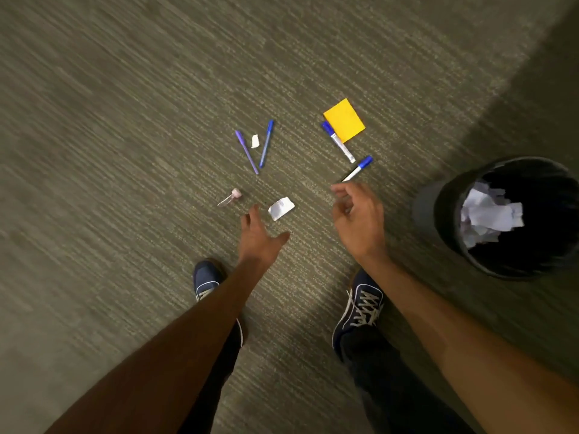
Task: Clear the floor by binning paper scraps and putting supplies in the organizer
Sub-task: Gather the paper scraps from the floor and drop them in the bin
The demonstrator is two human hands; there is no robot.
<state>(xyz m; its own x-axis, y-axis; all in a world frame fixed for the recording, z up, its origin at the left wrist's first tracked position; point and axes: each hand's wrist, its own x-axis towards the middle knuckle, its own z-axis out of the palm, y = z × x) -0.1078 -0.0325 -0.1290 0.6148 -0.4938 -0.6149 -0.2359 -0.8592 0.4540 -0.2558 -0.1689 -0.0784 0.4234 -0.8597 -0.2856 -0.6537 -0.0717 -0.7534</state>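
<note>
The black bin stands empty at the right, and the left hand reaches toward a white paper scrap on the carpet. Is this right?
Not empty: the head view shows crumpled white paper inside the black bin. The rest holds: the left hand reaches toward the white paper scrap on the carpet.

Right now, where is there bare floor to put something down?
Widest bare carpet: left of the purple pen and the small pink item. A narrower strip runs between the blue pen and the blue-capped marker beside the yellow sticky pad. Crowded: around the paper scrap by the left hand, and by the right hand near the waste bin.
</note>
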